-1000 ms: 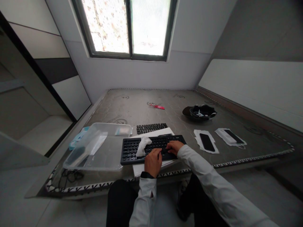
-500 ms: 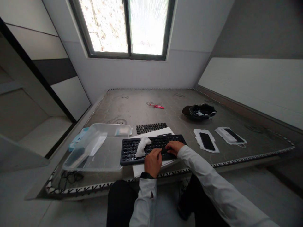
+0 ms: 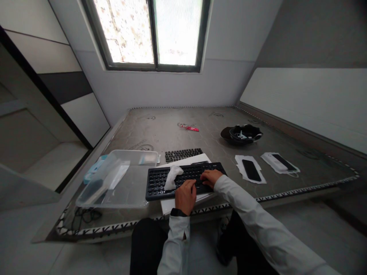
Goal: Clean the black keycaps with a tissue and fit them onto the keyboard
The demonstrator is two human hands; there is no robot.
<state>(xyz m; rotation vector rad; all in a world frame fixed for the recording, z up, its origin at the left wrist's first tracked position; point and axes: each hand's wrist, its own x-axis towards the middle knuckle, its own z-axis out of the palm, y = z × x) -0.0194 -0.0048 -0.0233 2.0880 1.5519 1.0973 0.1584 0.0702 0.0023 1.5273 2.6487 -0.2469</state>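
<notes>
A black keyboard (image 3: 159, 184) lies slightly askew on a flat white box (image 3: 169, 206) near the bed's front edge. A crumpled white tissue (image 3: 172, 177) rests on its keys, left of centre. My left hand (image 3: 185, 195) is closed over the keyboard's near edge, its fingers bent onto the keys. My right hand (image 3: 211, 178) lies on the right part of the keys with its fingers curled and pressed together; whatever is under its fingertips is hidden. The two hands' fingertips are close together. Behind the keyboard sits a separate black panel of keys (image 3: 183, 154).
A clear plastic bin (image 3: 114, 198) holding white papers stands at left, with a black cable (image 3: 86, 215) by its front. At right, two dark phones (image 3: 251, 170) (image 3: 283, 162) lie on white wrappers. Farther back are a dark cap (image 3: 242, 134) and a red packet (image 3: 190, 128).
The view has shifted very slightly. Both hands stay at the same place on the keyboard, and the tissue has not moved.
</notes>
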